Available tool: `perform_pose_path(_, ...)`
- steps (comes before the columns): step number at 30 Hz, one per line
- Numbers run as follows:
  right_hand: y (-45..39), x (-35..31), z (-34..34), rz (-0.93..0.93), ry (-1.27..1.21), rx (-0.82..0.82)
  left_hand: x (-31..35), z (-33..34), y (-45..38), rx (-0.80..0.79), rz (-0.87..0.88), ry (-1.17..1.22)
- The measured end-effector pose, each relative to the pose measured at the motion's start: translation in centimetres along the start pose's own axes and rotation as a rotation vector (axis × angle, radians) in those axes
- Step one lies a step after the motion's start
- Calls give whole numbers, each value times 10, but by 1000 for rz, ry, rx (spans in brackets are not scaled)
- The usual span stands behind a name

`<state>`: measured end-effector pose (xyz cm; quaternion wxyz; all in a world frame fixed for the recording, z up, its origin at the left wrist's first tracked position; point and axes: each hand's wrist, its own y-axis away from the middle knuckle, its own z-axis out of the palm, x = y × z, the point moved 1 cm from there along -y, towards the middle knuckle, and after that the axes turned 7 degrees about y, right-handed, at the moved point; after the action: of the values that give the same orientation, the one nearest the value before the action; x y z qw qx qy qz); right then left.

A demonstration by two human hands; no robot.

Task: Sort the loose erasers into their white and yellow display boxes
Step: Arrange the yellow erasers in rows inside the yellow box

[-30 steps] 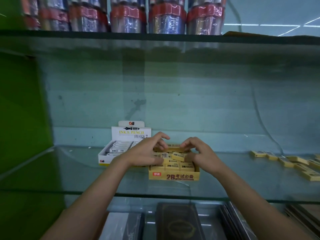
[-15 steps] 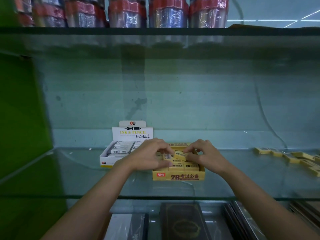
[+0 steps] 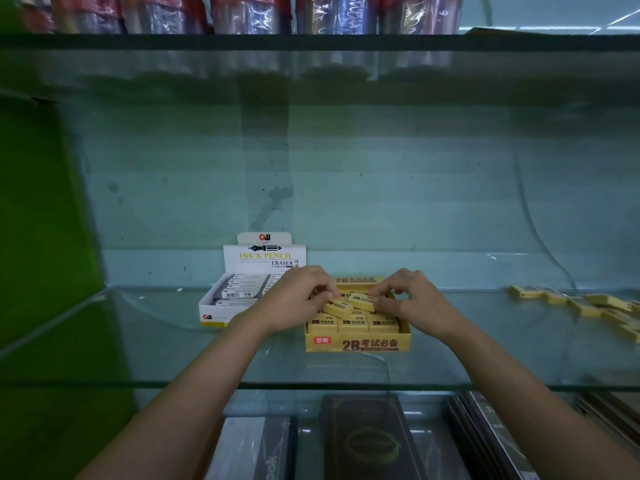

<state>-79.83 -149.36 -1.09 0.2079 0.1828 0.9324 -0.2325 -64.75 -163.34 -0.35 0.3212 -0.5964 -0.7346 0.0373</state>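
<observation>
**Two erasers over the yellow box**

Since a moment ago my hands have drawn closer. My left grip (image 3: 298, 299) pinches one yellow eraser (image 3: 337, 308), my right grip (image 3: 412, 299) another (image 3: 363, 301), both tilted above the yellow box (image 3: 356, 342); the white box (image 3: 221, 311) sits just left.

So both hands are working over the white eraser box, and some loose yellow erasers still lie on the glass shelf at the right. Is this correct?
Not quite. In the head view, the left hand and right hand are over the yellow 2B eraser box, not the white Ink & Pencil eraser box, which stands beside it on the left. The loose yellow erasers do lie on the glass shelf at the right.
</observation>
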Motion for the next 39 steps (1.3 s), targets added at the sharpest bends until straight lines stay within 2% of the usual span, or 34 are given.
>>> perform_pose_path(5, 1, 0, -1, -5, 4, 0, 2, -8, 4, 77, -74, 149)
perform_pose_path(11, 0, -2, 0, -10, 53, -42, 5, -4, 6, -88, -43, 130)
perform_pose_path(16, 3, -2, -3, -55, -21, -45, 1, -4, 4, -17, -74, 139)
perform_pose_path(20, 4, -7, -4, -111, 4, -69, 3, -3, 4, -18, -70, 140)
perform_pose_path(26, 3, -9, -3, -62, 53, -77, 5, -5, 4, -37, -87, 156)
perform_pose_path(32, 7, -23, -23, -98, 72, -181, 12, -14, 10, -73, -93, 246)
perform_pose_path(35, 15, -30, -35, -121, 34, -306, 17, -18, 20, -164, -70, 318)
perform_pose_path(39, 16, -37, -35, -65, 76, -422, 21, -21, 22, -244, -106, 282)
